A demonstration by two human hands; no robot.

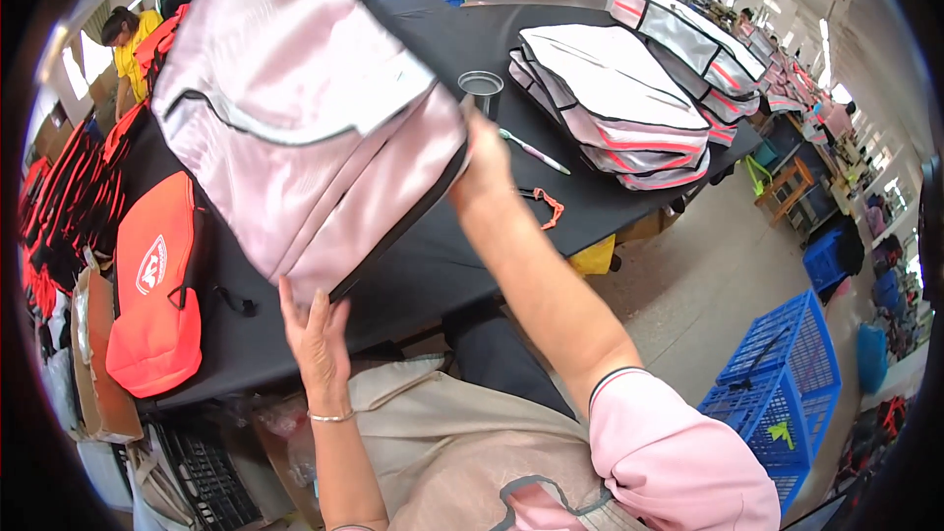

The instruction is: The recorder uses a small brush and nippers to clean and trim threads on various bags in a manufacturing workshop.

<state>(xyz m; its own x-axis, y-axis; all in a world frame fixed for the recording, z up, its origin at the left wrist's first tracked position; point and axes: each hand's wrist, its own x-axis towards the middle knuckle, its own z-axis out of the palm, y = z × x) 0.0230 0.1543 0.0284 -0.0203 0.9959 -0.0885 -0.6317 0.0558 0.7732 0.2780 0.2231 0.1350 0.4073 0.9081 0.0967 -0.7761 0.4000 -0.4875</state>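
I hold a pale pink backpack (pixel 295 108) with black piping up above a black table (pixel 433 265). My left hand (pixel 315 334) grips its lower corner from below, fingers spread on the fabric. My right hand (pixel 484 162) clasps the bag's right edge, arm stretched forward. The bag is tilted and hides much of the table behind it.
A stack of pink bags (pixel 615 103) lies at the table's far right, more (pixel 688 39) behind it. A metal cup (pixel 480 90), a pen (pixel 534 150) and orange-handled snips (pixel 546 205) lie near my right hand. Orange bags (pixel 155 285) sit at left, blue crates (pixel 782 383) on the floor at right. A person in yellow (pixel 126 44) works at far left.
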